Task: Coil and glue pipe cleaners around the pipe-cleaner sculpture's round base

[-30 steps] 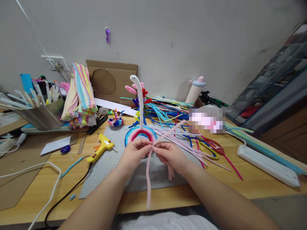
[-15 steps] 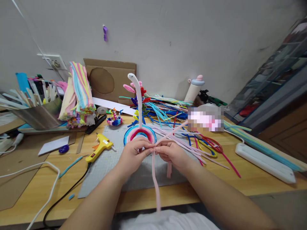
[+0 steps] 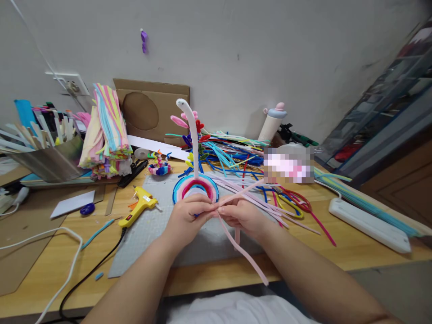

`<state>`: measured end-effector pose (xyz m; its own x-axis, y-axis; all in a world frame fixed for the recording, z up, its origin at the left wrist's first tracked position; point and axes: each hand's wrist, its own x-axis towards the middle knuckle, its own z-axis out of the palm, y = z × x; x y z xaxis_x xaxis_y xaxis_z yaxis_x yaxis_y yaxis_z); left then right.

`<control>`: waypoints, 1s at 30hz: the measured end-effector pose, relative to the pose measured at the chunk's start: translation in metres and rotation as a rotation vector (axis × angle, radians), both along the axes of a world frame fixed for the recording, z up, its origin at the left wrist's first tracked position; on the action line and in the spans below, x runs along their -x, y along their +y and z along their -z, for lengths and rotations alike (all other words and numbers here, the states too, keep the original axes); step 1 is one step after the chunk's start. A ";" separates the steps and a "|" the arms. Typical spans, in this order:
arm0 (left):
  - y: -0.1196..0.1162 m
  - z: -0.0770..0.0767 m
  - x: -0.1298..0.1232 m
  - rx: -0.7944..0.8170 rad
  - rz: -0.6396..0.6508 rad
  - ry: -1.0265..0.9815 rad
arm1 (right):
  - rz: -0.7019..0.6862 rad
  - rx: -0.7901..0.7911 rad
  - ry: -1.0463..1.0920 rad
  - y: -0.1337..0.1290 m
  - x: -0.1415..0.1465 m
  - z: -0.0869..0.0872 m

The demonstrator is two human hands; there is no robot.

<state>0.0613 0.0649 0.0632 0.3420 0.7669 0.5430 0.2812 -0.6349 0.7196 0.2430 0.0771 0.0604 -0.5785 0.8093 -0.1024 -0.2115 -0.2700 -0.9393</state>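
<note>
Pale pink pipe cleaners (image 3: 248, 256) meet between my hands; one end hangs toward the front edge and another slants up to the right. My left hand (image 3: 191, 218) pinches them at the crossing. Against its fingertips, my right hand (image 3: 245, 218) is also closed on the pink strands, and a short pink piece hangs below it. Just behind my hands is a rainbow-like coil (image 3: 178, 189) of blue, pink, red and white, partly hidden by my left hand. A white fuzzy stalk (image 3: 194, 144) with a bent top rises behind it.
On the grey mat (image 3: 135, 252) lie loose pink pipe cleaners (image 3: 256, 202). A yellow glue gun (image 3: 140, 207) is at left, with scissors (image 3: 297, 202) at right. Farther out are a power strip (image 3: 369, 225), a bottle (image 3: 272, 123) and a metal holder (image 3: 54, 157) of sticks.
The hanging pink end has swung from nearly straight down to a slant toward the right. Both hands stay together, still pinching. The camera view has shifted slightly.
</note>
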 end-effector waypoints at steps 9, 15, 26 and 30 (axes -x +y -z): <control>-0.001 -0.002 0.000 0.031 0.013 -0.015 | -0.071 -0.014 0.018 0.001 -0.003 0.000; 0.001 -0.001 0.001 0.071 0.047 0.021 | -0.109 0.004 -0.007 0.005 -0.006 0.004; -0.004 -0.006 0.004 0.117 0.055 -0.070 | -0.204 0.028 -0.017 0.001 -0.010 -0.001; 0.000 -0.012 0.009 0.234 0.012 -0.168 | -0.190 -0.029 -0.079 0.002 -0.011 -0.006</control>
<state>0.0528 0.0654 0.0748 0.2720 0.8744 0.4018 0.1389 -0.4488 0.8827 0.2544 0.0795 0.0659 -0.7119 0.6897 -0.1323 -0.0843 -0.2710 -0.9589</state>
